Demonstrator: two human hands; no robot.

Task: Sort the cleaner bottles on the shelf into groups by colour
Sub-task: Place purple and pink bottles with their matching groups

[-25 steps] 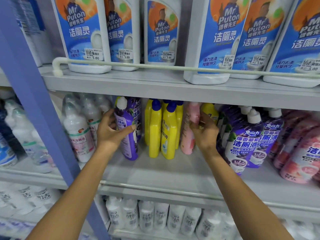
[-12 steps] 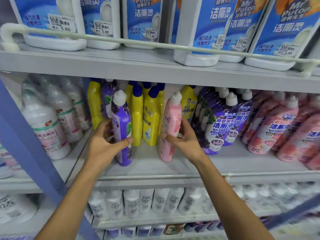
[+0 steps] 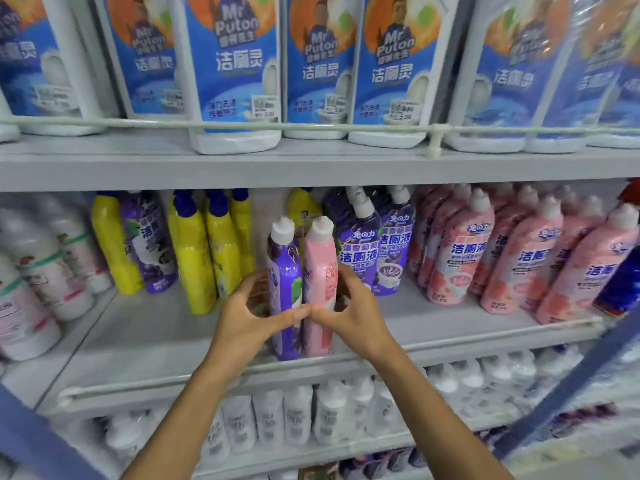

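Observation:
My left hand [image 3: 251, 315] grips a purple bottle [image 3: 284, 271] with a white cap. Beside it my right hand [image 3: 353, 315] grips a pink bottle [image 3: 320, 268]. The two bottles stand upright and touch each other near the front rail of the middle shelf [image 3: 138, 344]. Behind them on the left are yellow bottles [image 3: 207, 251] with blue caps and one purple bottle [image 3: 149, 244] among them. Right of my hands stand a group of purple bottles [image 3: 377, 251] and then a group of pink bottles [image 3: 512, 258]. One yellow bottle [image 3: 301, 206] sits at the back behind the held pair.
White bottles [image 3: 38, 278] fill the shelf's left end. Large white bottles with blue labels [image 3: 235, 74] line the upper shelf behind a rail [image 3: 311, 126]. Small white bottles [image 3: 298, 414] stand on the lower shelf. Blue frame posts [image 3: 571, 382] cross the lower corners.
Both hands have drawn the purple and pink bottles forward and together, so they now touch at the shelf's front. The camera has shifted right.

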